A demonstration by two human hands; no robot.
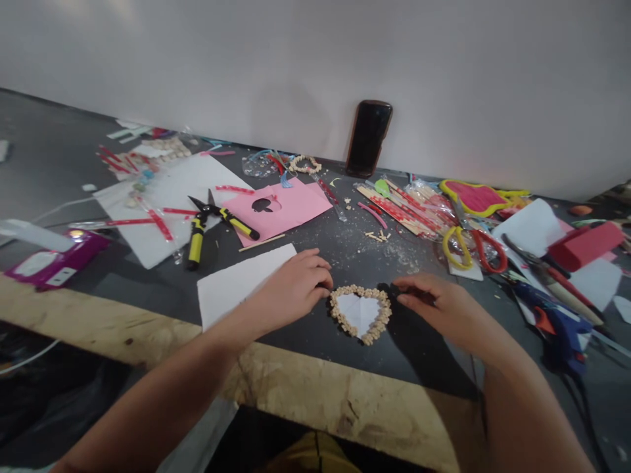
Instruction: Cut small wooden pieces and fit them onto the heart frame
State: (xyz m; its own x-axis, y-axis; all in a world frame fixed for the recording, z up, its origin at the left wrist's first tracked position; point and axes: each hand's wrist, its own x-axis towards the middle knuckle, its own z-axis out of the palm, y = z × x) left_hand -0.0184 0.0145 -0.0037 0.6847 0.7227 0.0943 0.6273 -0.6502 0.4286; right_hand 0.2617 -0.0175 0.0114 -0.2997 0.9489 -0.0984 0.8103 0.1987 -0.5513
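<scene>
A heart decoration (361, 312) lies on the dark tabletop, with a white paper middle and a rim of small tan wooden pieces. At its upper left edge, the bent fingertips of my left hand (303, 282) are closed on the rim. My right hand (438, 299) is at the upper right edge, thumb and forefinger brought together by a small black piece (388, 288). What that piece is cannot be made out. A white paper sheet (236, 286) lies partly under my left forearm.
Yellow-black pliers (197, 236) lie on the left near pink paper (290, 210). Scissors (458, 248) and a blue glue gun (562, 322) sit on the right. A phone (369, 138) leans against the wall. The wooden table edge (315, 381) runs in front.
</scene>
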